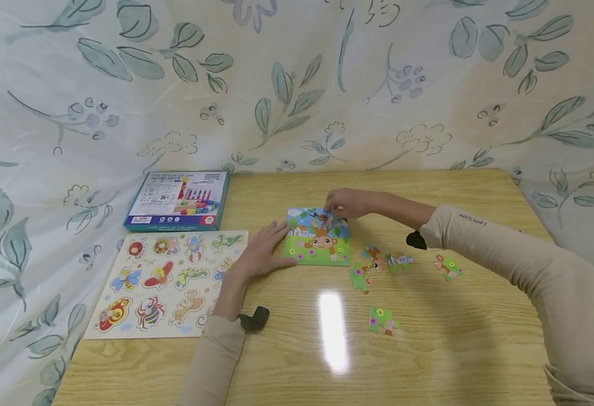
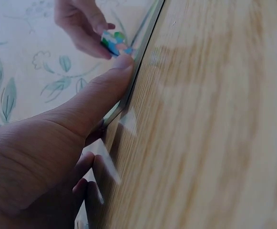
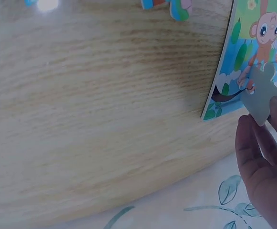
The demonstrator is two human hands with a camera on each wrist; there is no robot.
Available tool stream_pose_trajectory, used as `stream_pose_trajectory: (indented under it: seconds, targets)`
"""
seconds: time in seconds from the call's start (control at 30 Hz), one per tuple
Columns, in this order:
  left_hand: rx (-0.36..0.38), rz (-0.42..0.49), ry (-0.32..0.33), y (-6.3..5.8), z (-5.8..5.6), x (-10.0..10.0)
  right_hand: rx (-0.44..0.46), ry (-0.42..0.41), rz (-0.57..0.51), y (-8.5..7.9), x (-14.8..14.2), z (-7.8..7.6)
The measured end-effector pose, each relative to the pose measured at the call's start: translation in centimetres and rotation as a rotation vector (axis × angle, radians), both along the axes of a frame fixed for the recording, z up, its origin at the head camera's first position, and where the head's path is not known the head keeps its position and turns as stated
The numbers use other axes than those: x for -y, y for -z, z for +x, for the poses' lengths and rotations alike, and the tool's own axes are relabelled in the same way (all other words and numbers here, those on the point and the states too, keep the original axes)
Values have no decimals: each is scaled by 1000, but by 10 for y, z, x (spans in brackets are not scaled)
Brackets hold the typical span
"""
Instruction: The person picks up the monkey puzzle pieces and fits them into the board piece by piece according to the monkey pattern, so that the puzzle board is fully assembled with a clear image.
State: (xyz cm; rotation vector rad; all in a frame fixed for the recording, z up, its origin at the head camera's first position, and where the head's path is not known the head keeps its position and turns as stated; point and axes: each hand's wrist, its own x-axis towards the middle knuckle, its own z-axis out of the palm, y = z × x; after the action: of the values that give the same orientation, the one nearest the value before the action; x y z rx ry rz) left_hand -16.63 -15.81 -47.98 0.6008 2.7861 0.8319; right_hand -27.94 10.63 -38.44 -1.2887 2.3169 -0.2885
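Observation:
A square puzzle board [image 1: 317, 256] with a monkey picture lies on the table. My right hand [image 1: 348, 203] is over its top right part and pinches a jigsaw piece [image 3: 260, 95] between thumb and fingers. In the right wrist view the piece's plain grey back shows, tilted above the printed picture. My left hand [image 1: 262, 251] rests at the board's left side with its fingers extended. Its thumb [image 2: 105, 90] lies against the board's edge near the lower left corner.
Right of the board lie several loose jigsaw pieces [image 1: 359, 278], one nearer the front [image 1: 383, 320] and one farther right [image 1: 448, 267]. At left are an insect puzzle board [image 1: 139, 287] and a blue boxed bead set [image 1: 175, 200]. Floral cloth [image 1: 297, 84] hangs behind the table.

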Motion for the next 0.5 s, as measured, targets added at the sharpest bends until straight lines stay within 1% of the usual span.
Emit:
stream_pose_trajectory:
  seconds: [0.2, 0.37, 0.5]
  targets:
    - [-6, 3, 5, 0, -1, -1, -46, -40, 24, -3, 2, 0]
    - [-2, 2, 4, 0, -2, -1, -63, -45, 79, -8, 3, 1]
    - [5, 3, -3, -1, -1, -1, -60, -45, 106, -10, 4, 2]
